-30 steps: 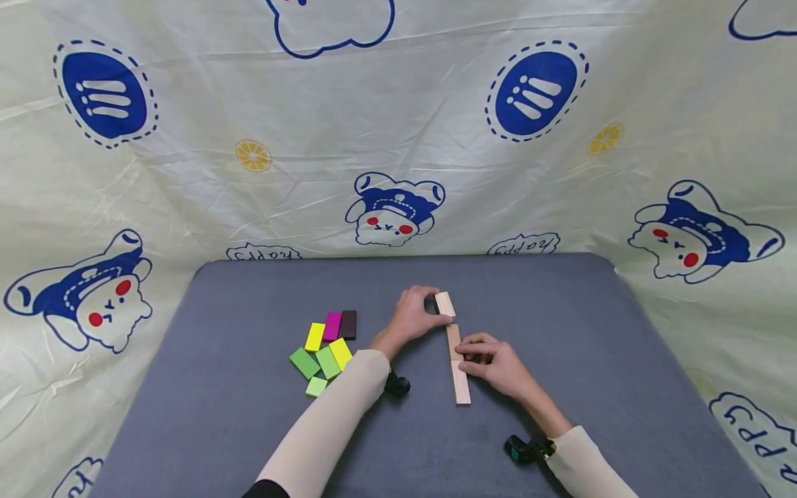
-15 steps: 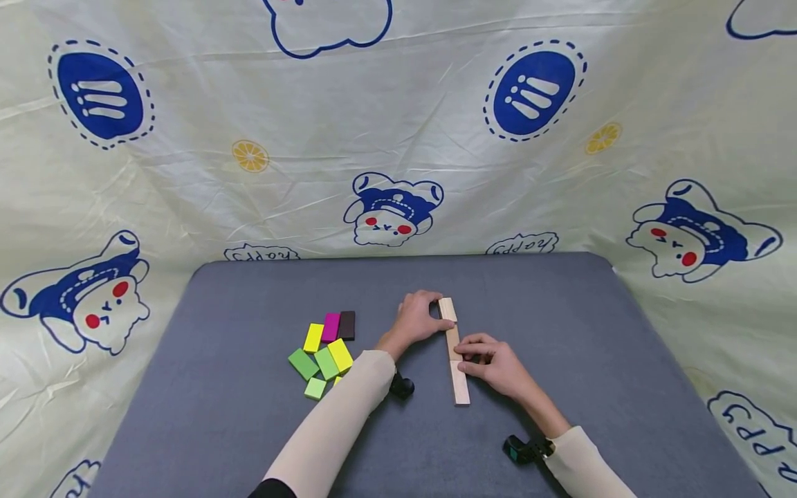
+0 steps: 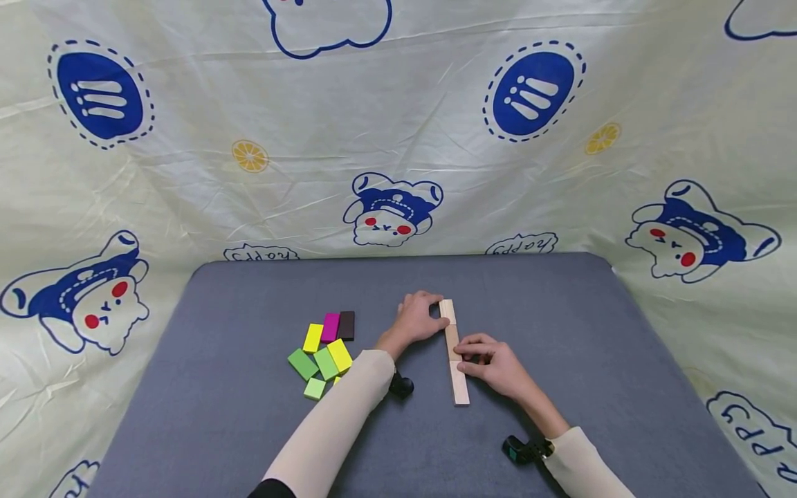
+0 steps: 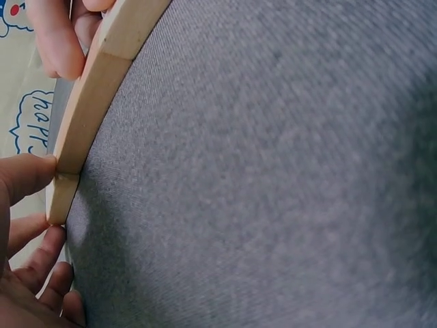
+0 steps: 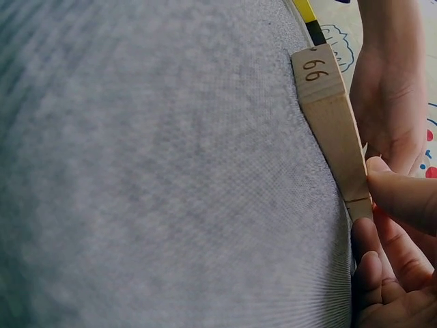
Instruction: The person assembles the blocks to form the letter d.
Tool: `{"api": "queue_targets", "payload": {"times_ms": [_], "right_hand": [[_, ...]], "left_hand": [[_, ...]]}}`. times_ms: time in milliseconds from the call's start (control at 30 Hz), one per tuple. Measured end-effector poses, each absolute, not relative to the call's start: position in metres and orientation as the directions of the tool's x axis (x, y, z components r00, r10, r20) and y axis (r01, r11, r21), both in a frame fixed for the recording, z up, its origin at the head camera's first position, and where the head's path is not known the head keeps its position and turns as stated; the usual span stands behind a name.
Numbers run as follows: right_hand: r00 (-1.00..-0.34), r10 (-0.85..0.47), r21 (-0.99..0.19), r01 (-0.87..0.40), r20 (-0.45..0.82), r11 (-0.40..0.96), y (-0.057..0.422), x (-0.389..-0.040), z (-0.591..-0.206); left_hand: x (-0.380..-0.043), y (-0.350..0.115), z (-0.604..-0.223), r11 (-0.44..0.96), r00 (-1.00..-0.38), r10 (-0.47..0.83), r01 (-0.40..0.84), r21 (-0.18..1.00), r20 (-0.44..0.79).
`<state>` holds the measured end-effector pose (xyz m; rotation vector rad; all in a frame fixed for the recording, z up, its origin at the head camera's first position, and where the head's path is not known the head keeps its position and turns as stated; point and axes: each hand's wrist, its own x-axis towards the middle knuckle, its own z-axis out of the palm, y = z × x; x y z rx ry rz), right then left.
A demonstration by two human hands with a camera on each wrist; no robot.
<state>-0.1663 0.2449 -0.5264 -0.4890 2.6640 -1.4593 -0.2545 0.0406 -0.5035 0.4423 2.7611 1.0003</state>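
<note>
Row of three end-to-end blocks (image 3: 452,340) on the table (image 3: 529,304), right of a block cluster (image 3: 326,364)

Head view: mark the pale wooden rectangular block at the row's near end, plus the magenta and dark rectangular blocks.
Pale wooden rectangular block (image 3: 459,386): head view, upper face.
Magenta rectangular block (image 3: 331,327): head view, middle of upper face.
Dark rectangular block (image 3: 346,326): head view, middle of upper face.

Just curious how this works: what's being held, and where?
The left hand holds the far block at its two ends. The right hand touches where middle block and near block meet; whether it grips is unclear.
</note>
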Motion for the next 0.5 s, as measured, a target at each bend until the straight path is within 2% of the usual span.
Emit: {"api": "queue_targets", "payload": {"times_ms": [500], "right_hand": [[-0.944,-0.31,-0.831,-0.262,0.114,0.491,0.2447,-0.1661,-0.5257]], "left_hand": [[-0.2591,0.0372,-0.5092,0.708,-0.933,0.354,0.224,0.67,-0.062]]}}
